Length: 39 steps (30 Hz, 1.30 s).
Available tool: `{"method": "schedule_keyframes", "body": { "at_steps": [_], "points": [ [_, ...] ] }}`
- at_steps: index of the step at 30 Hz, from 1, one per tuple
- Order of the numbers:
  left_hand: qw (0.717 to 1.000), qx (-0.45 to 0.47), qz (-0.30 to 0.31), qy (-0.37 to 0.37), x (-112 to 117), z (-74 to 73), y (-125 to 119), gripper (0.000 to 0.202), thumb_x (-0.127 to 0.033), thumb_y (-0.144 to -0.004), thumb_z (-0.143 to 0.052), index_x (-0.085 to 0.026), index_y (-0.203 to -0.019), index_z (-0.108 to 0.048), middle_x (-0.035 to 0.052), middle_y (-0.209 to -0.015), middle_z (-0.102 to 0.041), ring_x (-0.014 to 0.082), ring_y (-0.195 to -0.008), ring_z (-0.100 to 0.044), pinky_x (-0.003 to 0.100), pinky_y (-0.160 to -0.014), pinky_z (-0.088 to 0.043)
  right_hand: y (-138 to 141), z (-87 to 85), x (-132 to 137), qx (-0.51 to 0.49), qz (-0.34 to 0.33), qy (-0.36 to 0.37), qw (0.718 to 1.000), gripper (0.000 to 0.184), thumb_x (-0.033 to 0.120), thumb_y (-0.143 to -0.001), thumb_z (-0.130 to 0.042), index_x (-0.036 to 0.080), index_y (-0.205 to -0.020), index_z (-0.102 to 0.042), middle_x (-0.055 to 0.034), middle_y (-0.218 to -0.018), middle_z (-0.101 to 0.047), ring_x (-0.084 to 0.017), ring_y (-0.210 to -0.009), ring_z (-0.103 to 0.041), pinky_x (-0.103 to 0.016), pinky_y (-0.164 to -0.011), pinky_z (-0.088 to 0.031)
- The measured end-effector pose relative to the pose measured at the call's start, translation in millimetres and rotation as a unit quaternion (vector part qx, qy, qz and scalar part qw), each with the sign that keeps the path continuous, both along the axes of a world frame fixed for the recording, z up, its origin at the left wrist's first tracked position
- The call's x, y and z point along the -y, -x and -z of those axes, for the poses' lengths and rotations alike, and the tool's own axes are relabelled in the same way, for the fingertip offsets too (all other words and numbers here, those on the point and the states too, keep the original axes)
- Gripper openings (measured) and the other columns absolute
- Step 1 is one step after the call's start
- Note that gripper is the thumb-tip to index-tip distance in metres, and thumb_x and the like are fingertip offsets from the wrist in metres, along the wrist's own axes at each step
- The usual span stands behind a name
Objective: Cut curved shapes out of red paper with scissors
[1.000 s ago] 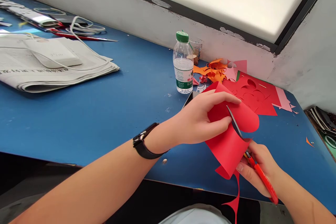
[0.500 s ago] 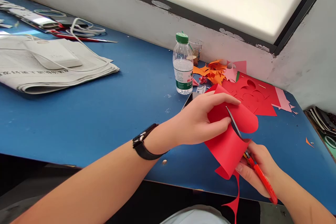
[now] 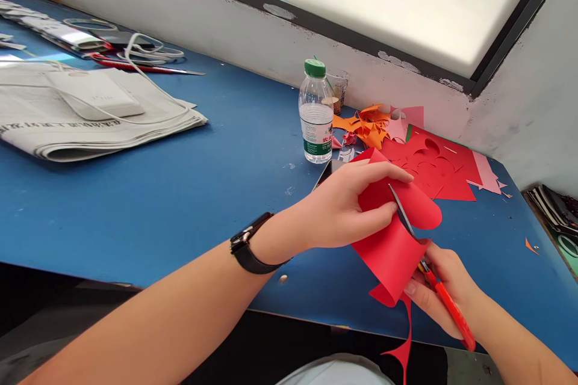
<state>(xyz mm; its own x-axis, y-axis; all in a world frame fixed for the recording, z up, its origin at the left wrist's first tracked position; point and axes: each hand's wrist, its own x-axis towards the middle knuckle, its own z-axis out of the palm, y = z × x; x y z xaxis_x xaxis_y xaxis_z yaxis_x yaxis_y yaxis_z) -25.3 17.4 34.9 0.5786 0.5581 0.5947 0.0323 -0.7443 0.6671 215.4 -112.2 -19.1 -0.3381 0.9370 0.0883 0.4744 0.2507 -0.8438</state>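
Note:
A curled sheet of red paper (image 3: 391, 258) is gripped by my left hand (image 3: 347, 204), its thumb and fingers on either side of a cut. My right hand (image 3: 445, 295) is closed round the red handles of a pair of scissors (image 3: 449, 307). The dark blades point up and left into the paper, their tip close to my left thumb. Below the sheet a thin red strip of paper (image 3: 409, 331) dangles past the table edge. Part of the scissors' handle is hidden by my right hand.
A water bottle (image 3: 316, 126) with a green cap stands behind my left hand. Orange scraps (image 3: 372, 123) and cut red sheets (image 3: 456, 177) lie along the wall. Folded newspaper (image 3: 171, 123) bears a white box (image 3: 97, 95) and cable. Another pair of scissors (image 3: 153, 67) lies farther back.
Almost nothing differs. The red paper and both hands keep nearly the same pose, and the view has shifted very slightly.

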Motion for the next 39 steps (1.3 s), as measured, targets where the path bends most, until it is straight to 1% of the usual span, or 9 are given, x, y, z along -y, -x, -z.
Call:
{"method": "schedule_keyframes", "body": {
  "at_steps": [10,17,21,23,25,28,30,34,39],
  "points": [
    [1.0,-0.007,0.005,0.008,-1,-0.4,0,0.039,-0.016,-0.088,-0.071,-0.023,-0.126,-0.078,0.0088,-0.124,-0.087,0.0281,-0.112,-0.082,0.038,-0.1,-0.066,-1,3.4,1,-0.018,-0.004,0.027,0.999,0.039,0.056,-0.106,-0.071,0.019,-0.115,-0.064,0.0081,-0.073,-0.043,-0.013,-0.06,-0.034,-0.03,-0.053,-0.033],
    [1.0,0.008,0.01,0.007,-1,-0.6,0,0.038,-0.014,-0.088,-0.07,-0.021,-0.125,-0.077,0.0087,-0.122,-0.088,0.0271,-0.109,-0.083,0.038,-0.097,-0.065,-5,4.6,4,-0.032,0.001,0.025,0.999,0.025,0.046,-0.107,-0.074,0.025,-0.118,-0.067,0.0061,-0.078,-0.05,-0.014,-0.063,-0.034,-0.032,-0.059,-0.036],
    [1.0,0.022,0.016,0.013,-2,1.4,-1,0.04,-0.015,-0.086,-0.073,-0.024,-0.125,-0.077,0.0075,-0.126,-0.088,0.0285,-0.113,-0.082,0.041,-0.1,-0.066,-8,5.9,6,-0.037,-0.002,0.01,0.999,0.029,0.048,-0.107,-0.071,0.026,-0.125,-0.072,0.0058,-0.078,-0.046,-0.015,-0.064,-0.032,-0.034,-0.06,-0.033],
    [0.999,0.035,0.021,0.013,-3,2.2,-1,0.042,-0.014,-0.085,-0.075,-0.025,-0.125,-0.077,0.0079,-0.127,-0.087,0.029,-0.116,-0.082,0.042,-0.102,-0.066,-8,6.7,5,-0.053,-0.013,0.001,0.999,0.035,0.053,-0.108,-0.069,0.026,-0.13,-0.072,0.006,-0.078,-0.045,-0.015,-0.062,-0.031,-0.034,-0.059,-0.032],
    [0.998,0.047,0.022,0.019,-3,2.5,-1,0.044,-0.013,-0.084,-0.077,-0.024,-0.127,-0.077,0.0087,-0.13,-0.086,0.0293,-0.119,-0.081,0.042,-0.105,-0.067,-8,7.5,5,-0.066,-0.02,0.002,0.998,0.042,0.064,-0.109,-0.067,0.027,-0.13,-0.072,0.0058,-0.078,-0.046,-0.015,-0.061,-0.031,-0.034,-0.058,-0.032],
    [0.997,0.059,0.019,0.035,-2,2.3,-1,0.047,-0.013,-0.083,-0.079,-0.025,-0.128,-0.077,0.0087,-0.133,-0.085,0.0296,-0.123,-0.081,0.043,-0.109,-0.067,-6,7.9,7,-0.074,-0.004,0.003,0.997,0.065,0.084,-0.106,-0.058,0.024,-0.126,-0.073,0.0031,-0.078,-0.05,-0.017,-0.063,-0.035,-0.034,-0.057,-0.033],
    [0.997,0.063,0.02,0.043,-2,2.3,0,0.047,-0.013,-0.083,-0.08,-0.024,-0.129,-0.078,0.0092,-0.135,-0.085,0.0303,-0.125,-0.08,0.044,-0.112,-0.066,-2,6.5,9,-0.078,0.019,-0.009,0.997,0.077,0.091,-0.104,-0.051,0.022,-0.128,-0.075,0.0023,-0.075,-0.05,-0.018,-0.064,-0.038,-0.035,-0.057,-0.034],
    [0.996,0.067,0.029,0.043,-2,3.0,1,0.052,-0.013,-0.082,-0.082,-0.023,-0.133,-0.077,0.01,-0.14,-0.084,0.0313,-0.131,-0.079,0.043,-0.114,-0.066,6,-1.7,13,-0.072,0.036,-0.038,0.996,0.077,0.089,-0.107,-0.044,0.022,-0.127,-0.075,0.0039,-0.073,-0.044,-0.018,-0.063,-0.035,-0.036,-0.058,-0.032],
    [0.998,0.04,0.037,0.041,-1,1.7,3,0.058,-0.012,-0.082,-0.082,-0.019,-0.14,-0.075,0.0123,-0.144,-0.081,0.0313,-0.135,-0.077,0.041,-0.116,-0.065,13,-10.4,15,-0.082,0.045,-0.034,0.995,0.079,0.093,-0.105,-0.042,0.023,-0.124,-0.073,0.0046,-0.079,-0.039,-0.016,-0.063,-0.026,-0.036,-0.058,-0.026]
  ]
}}
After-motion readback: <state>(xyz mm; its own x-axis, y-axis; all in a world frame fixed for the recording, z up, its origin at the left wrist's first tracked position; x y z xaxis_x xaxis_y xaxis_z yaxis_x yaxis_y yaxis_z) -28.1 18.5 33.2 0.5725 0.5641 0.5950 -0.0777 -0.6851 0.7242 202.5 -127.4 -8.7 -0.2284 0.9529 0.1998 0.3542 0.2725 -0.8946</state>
